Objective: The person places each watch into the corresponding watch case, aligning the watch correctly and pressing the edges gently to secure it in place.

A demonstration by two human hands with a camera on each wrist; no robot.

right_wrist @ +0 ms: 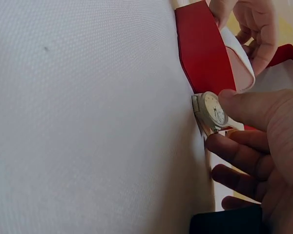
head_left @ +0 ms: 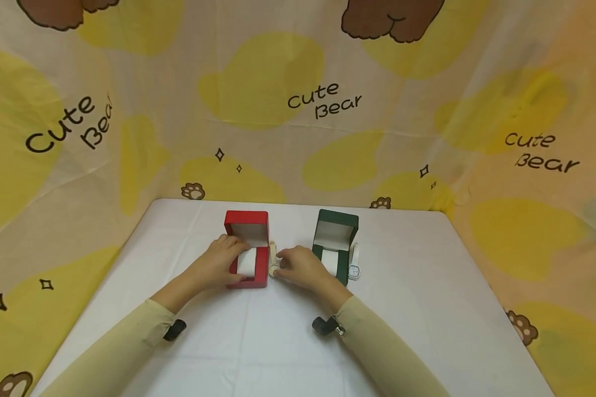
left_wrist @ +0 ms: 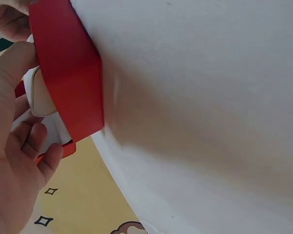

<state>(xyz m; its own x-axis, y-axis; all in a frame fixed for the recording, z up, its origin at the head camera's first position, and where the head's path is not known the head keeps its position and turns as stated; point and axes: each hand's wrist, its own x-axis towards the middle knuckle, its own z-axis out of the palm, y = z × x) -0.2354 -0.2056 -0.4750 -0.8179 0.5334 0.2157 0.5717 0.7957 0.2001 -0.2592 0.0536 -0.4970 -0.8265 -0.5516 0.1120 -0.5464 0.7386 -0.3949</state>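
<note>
My left hand (head_left: 222, 260) reaches into an open red watch box (head_left: 261, 267). In the left wrist view its thumb lies at the front rim and its fingers curve behind the white cushion (left_wrist: 42, 92), which sits between them. Beside the box's right wall, a wristwatch (right_wrist: 214, 110) with a pale strap and round dial stands close to the table. My right hand (head_left: 303, 268) pinches its case, thumb on one side and index finger by the crown; the other fingers curve loosely.
An open dark green watch box (head_left: 336, 223) with a white cushion (head_left: 330, 261) stands to the right, partly behind my right hand. A white-strapped watch (head_left: 355, 269) lies along its right side. The white-covered table (head_left: 258, 342) meets a patterned curtain (head_left: 258, 138) behind.
</note>
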